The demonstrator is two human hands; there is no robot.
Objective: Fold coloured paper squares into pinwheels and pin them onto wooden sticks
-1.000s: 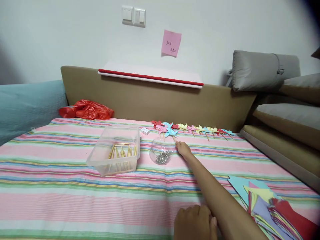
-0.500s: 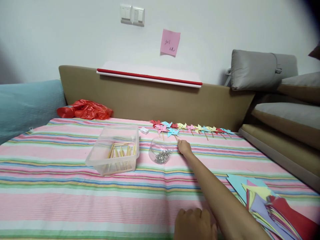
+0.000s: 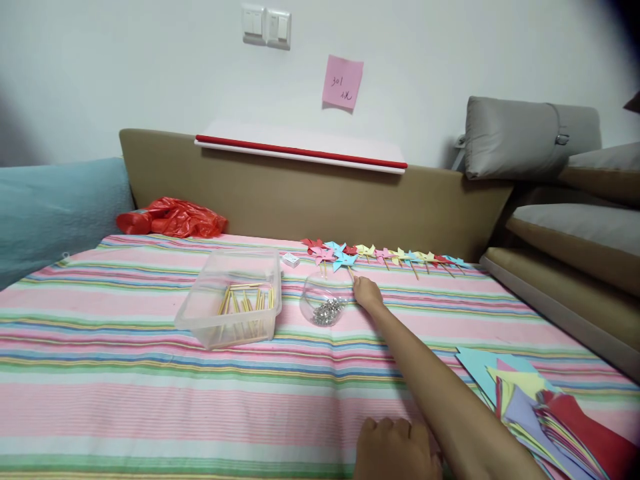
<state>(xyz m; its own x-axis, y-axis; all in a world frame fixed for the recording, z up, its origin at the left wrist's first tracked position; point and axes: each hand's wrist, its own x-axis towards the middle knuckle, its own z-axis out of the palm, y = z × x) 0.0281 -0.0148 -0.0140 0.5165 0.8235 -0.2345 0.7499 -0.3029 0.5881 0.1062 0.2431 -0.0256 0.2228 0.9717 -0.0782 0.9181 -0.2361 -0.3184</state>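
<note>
Stretched out across the sheet, my right hand (image 3: pixel 368 293) is closed on the thin stick of a light-blue paper pinwheel (image 3: pixel 345 259). The pinwheel's head overlaps the other pinwheels around it, close to a pink pinwheel (image 3: pixel 323 255). Just left of that hand is a clear round bowl (image 3: pixel 311 303) with small silver metal pieces (image 3: pixel 327 312) inside. My left hand (image 3: pixel 395 450) is a fist, knuckles up, low on the striped sheet beside my right forearm. Its palm side is hidden, and nothing sticks out of it.
A row of finished pinwheels (image 3: pixel 400 256) lies along the back. A clear plastic box (image 3: pixel 200 313) holds several wooden sticks (image 3: pixel 245 303). Near it lies a small white box (image 3: pixel 291 259). Colored paper sheets (image 3: pixel 530 400) are stacked right, a red plastic bag (image 3: pixel 185 219) back left, cushions (image 3: pixel 575 233) far right.
The light-blue pinwheel has shifted slightly back and to the left, with my right hand still on its stick. My left fist has moved a little to the right. The view has shifted slightly.
</note>
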